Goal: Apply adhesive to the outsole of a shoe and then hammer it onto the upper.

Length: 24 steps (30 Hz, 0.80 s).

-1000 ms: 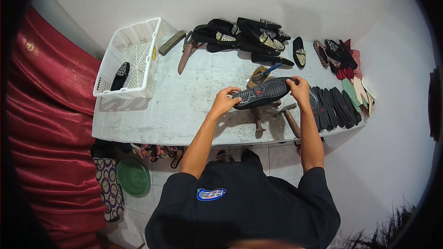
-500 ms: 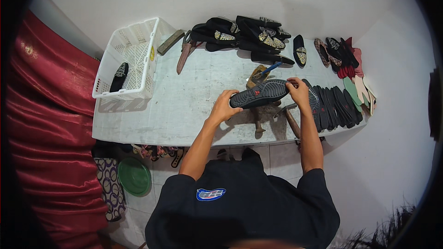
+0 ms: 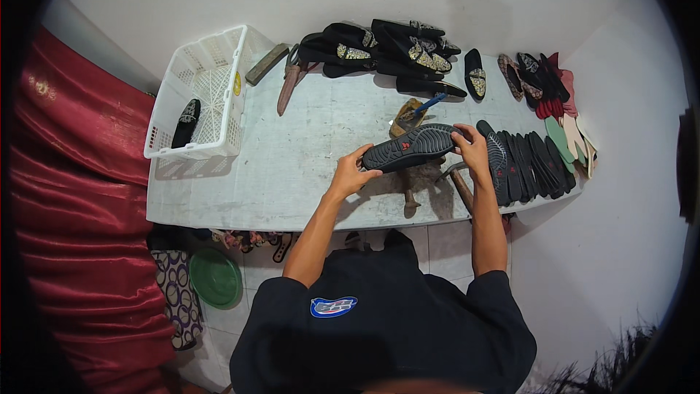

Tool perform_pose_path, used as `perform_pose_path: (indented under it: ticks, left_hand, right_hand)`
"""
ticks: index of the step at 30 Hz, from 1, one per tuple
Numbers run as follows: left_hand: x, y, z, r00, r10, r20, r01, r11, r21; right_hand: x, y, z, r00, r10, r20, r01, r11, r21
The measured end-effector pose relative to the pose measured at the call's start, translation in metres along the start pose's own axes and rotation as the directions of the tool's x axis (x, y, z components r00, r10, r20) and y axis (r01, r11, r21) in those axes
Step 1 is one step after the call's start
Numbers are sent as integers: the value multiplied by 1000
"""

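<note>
Shoe (image 3: 410, 149) spans left fingers (image 3: 358, 155) to right fingers (image 3: 467, 131).

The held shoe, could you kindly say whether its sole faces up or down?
Up: the shoe shows its ridged, red-marked tread, held between the left hand and right hand.

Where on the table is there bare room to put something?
The widest bare patch of the table is between the white basket and the left hand. A smaller one separates the lone shoe from the black soles. It is crowded at the back with piled black shoes, and near the right hand with a hammer.
</note>
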State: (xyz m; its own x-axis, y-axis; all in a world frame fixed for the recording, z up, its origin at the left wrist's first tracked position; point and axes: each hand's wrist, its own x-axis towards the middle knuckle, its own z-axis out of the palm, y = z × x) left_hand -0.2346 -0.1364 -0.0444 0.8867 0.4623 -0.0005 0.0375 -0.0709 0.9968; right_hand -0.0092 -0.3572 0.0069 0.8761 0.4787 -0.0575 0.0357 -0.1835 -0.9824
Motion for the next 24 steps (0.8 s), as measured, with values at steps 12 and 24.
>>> perform_pose_path:
  ticks: [12,24]
  left_hand:
    - [2,-13,0,999,1,37,0,1000,-25]
    - [7,-2,-5,997,-16,81,1,984,181]
  right_hand:
    - [-2,-5,2,950,301,78,-308,874,377]
    - [4,-6,-1,958,278,70,-286,932,221]
